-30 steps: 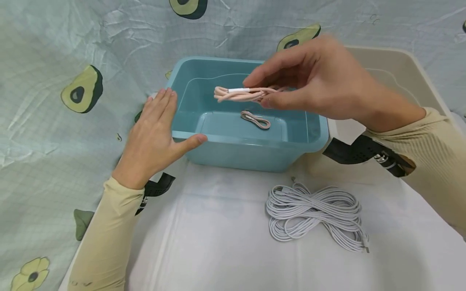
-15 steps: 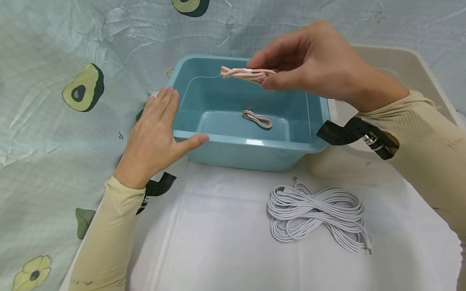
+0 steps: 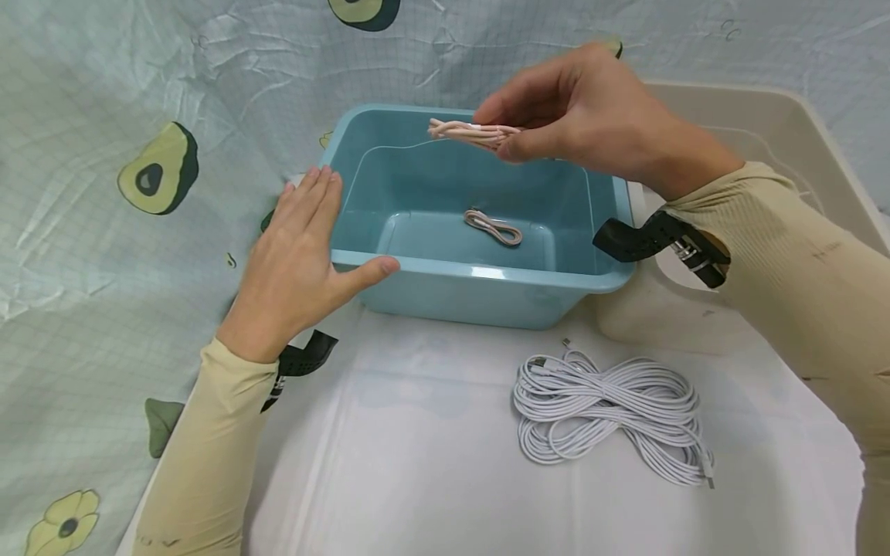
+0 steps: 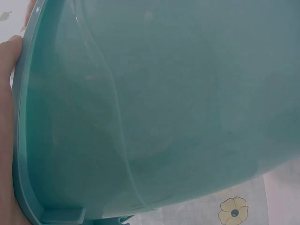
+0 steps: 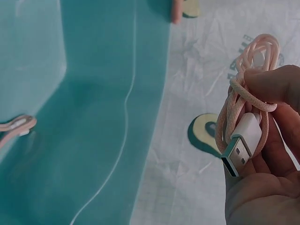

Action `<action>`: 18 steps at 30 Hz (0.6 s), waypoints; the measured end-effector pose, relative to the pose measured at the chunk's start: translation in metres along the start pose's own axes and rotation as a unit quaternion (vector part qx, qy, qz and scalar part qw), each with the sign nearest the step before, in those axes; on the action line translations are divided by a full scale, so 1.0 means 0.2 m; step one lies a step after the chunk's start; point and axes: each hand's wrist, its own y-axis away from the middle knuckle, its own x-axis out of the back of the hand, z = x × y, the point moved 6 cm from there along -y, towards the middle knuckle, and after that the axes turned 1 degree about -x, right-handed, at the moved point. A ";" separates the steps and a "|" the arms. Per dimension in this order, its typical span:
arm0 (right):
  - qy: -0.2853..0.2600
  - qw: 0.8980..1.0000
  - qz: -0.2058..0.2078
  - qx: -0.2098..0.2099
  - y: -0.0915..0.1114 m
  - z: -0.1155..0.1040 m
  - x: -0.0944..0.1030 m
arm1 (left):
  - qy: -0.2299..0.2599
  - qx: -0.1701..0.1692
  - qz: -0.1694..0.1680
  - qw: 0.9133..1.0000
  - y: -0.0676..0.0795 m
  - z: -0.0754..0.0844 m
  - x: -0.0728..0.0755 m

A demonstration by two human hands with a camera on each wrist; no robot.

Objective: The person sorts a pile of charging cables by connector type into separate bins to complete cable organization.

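Right hand (image 3: pixel 584 116) grip pinches pink cable (image 3: pixel 462 131), which I've lifted higher over blue bin (image 3: pixel 480 297); left hand (image 3: pixel 299 247) flat beside.

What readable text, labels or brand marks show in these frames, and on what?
None readable.
Dark print on the cloth backdrop, beside the pink cable in the right hand: partly hidden and blurred, illegible.
Blue tub, white cable bundle: no markings visible.

I see a table under a white cloth (image 3: pixel 431 463): 1 teal tub (image 3: pixel 480 297) and 1 beige tub (image 3: pixel 758 131) at the back, 1 white cable coil (image 3: pixel 612 417) in front.
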 end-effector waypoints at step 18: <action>-0.020 1.000 -0.010 -0.007 -0.02 0.10 -0.02 | 0.001 -0.003 -0.002 1.000 0.02 -0.01 0.02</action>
